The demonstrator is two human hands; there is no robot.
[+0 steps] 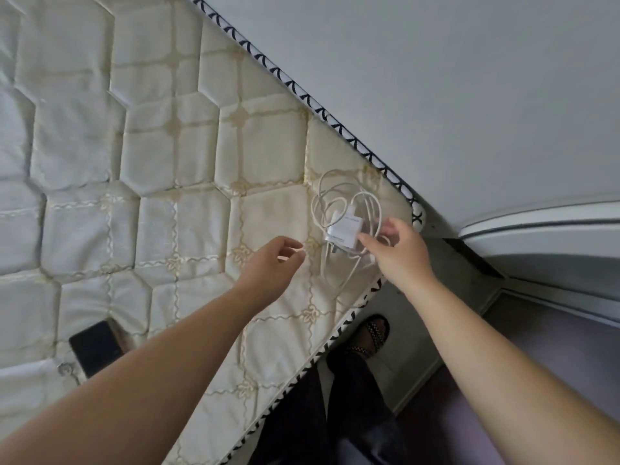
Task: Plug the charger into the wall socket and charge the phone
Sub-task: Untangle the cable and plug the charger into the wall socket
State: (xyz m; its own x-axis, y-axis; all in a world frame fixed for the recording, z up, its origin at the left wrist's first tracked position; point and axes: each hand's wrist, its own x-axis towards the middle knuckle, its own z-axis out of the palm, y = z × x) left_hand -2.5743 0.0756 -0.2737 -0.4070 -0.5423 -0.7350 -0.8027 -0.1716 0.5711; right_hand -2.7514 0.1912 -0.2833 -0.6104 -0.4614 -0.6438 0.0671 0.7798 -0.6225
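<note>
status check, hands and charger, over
Right hand pinching the white charger at mattress corner, cable tangled. Left hand open, empty. Phone lying apart. No socket in view.

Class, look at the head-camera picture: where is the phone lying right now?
The phone lies flat on the mattress at the lower left of the head view, partly hidden by the left forearm, well away from the charger near the mattress corner.
</note>
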